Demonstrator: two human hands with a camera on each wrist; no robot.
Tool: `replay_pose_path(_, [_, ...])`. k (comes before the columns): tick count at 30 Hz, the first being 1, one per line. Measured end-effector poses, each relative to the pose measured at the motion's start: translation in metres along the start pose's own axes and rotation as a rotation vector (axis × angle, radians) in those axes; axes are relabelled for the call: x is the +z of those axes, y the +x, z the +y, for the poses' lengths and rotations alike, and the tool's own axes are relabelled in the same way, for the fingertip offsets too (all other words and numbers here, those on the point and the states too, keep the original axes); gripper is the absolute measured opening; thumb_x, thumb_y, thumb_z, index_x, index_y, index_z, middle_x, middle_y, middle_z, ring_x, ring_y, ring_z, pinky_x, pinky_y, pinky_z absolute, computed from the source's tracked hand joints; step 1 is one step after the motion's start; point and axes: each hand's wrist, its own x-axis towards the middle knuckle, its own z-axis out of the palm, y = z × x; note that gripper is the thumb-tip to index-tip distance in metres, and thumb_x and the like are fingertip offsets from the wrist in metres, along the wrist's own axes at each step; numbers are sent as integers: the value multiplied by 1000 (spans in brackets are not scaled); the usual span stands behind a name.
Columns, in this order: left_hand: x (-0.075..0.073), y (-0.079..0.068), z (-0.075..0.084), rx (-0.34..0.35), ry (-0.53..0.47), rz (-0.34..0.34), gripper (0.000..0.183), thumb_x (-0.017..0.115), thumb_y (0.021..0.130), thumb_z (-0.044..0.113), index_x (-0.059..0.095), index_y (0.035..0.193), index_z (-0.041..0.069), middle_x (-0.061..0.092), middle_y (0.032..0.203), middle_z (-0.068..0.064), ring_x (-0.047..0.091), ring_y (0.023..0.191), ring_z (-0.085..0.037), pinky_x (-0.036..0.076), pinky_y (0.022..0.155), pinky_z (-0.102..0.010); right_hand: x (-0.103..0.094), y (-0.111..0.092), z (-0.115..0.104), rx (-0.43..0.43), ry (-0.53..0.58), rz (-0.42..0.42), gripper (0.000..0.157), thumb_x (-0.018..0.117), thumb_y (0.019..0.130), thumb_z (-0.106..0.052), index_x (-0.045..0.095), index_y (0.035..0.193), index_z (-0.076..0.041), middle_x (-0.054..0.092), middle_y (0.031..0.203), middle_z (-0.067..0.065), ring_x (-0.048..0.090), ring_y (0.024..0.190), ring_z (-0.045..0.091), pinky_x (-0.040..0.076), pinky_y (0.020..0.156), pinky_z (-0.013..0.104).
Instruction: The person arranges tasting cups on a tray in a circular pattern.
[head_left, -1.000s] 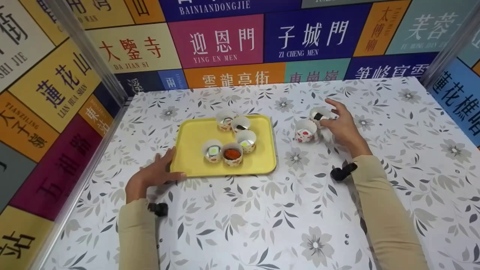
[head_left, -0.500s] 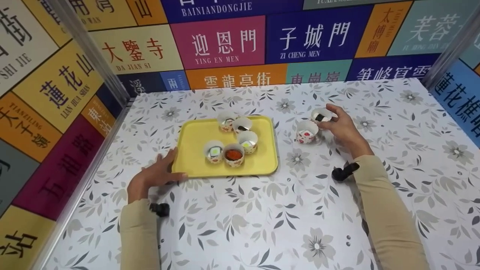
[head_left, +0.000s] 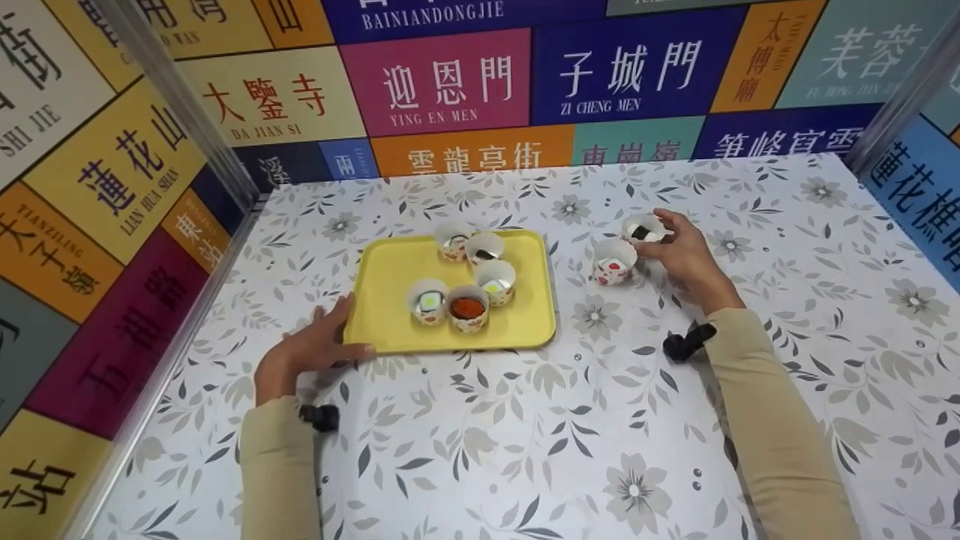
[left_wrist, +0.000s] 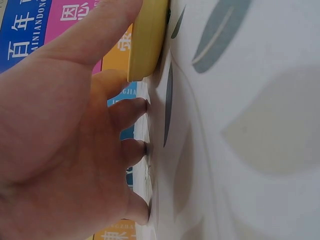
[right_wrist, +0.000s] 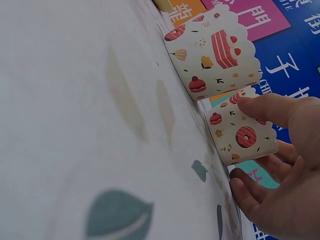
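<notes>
From my remote station I see the right hand (head_left: 694,259), its thumb and fingers spread moments ago, now pinch the far cup (right_wrist: 225,137), which sits on the table (head_left: 495,435) behind the nearer cup (head_left: 613,265); I judge it secured. The left hand (head_left: 311,343), fingers apart, touches the yellow tray (head_left: 385,274) at its corner

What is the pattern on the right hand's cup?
The cup has reddish sweets on cream, clearest in the right wrist view.

The left sleeve (head_left: 279,465) and right sleeve (head_left: 772,420) I see are plain tan, a small black device (head_left: 321,418) beside each cuff (head_left: 271,406), the fingers (left_wrist: 129,113) bare.
</notes>
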Motion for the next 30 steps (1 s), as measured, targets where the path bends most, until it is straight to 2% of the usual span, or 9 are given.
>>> replay_pose_path(3, [-1, -1, 1, 3, 11, 1, 113, 70, 84, 63, -7, 161, 31, -16, 169, -12, -22, 153, -41, -5, 117, -74, 0, 0, 1, 3, -18, 4, 83, 69, 95, -23, 20, 161, -13, 17, 166, 20, 35, 145, 37, 38, 113, 47])
replay_pose_path(6, [-1, -1, 1, -4, 11, 0, 113, 69, 84, 63, -7, 161, 32, -17, 168, -11, -22, 153, -40, -5, 117, -73, 1, 0, 1, -3, -31, 18, 79, 70, 95, -23, 25, 159, -10, 30, 159, 22, 45, 134, 30, 44, 104, 37])
replay_pose_path(9, [0, -1, 0, -6, 15, 0, 113, 69, 84, 64, -8, 161, 32, -17, 168, -12, -22, 153, -40, -5, 117, -73, 2, -1, 1, -5, -26, 34, 75, 70, 94, -19, 31, 157, -9, 39, 153, 20, 51, 123, 22, 46, 97, 27])
replay_pose_path(11, [0, 0, -1, -6, 15, -2, 113, 69, 84, 64, -8, 161, 32, -18, 168, -12, -22, 153, -40, -6, 117, -73, 3, 0, 1, -2, -27, 48, 73, 71, 93, -17, 33, 156, -9, 42, 150, 19, 51, 120, 19, 45, 97, 26])
replay_pose_path(16, [-1, -1, -1, -10, 11, -7, 113, 68, 83, 66, -8, 160, 34, -19, 168, -12, -22, 153, -40, -6, 118, -73, 3, 0, -3, 19, -24, 72, 73, 69, 93, -15, 33, 155, -9, 38, 154, 21, 46, 130, 27, 42, 109, 37])
replay_pose_path(19, [-1, -1, 0, -24, 1, -12, 112, 68, 83, 66, -8, 160, 35, -20, 167, -13, -22, 153, -40, -6, 118, -72, 3, -1, -4, 37, -20, 89, 73, 70, 92, -17, 33, 155, -10, 30, 159, 21, 40, 137, 31, 37, 114, 42])
replay_pose_path(25, [-1, -1, 1, -37, -4, -10, 112, 68, 82, 67, -8, 160, 38, -20, 167, -12, -22, 153, -39, -7, 117, -72, 1, -4, -7, 51, -20, 138, 75, 72, 92, -28, 34, 156, -18, 25, 164, 14, 44, 128, 25, 42, 102, 34])
replay_pose_path(30, [-1, -2, 0, -20, -4, -6, 113, 69, 82, 67, -7, 160, 36, -17, 169, -9, -21, 154, -38, -5, 118, -72, 0, -7, -12, 24, -7, 164, 75, 71, 93, -32, 34, 156, -20, 25, 165, 11, 47, 128, 22, 45, 97, 32])
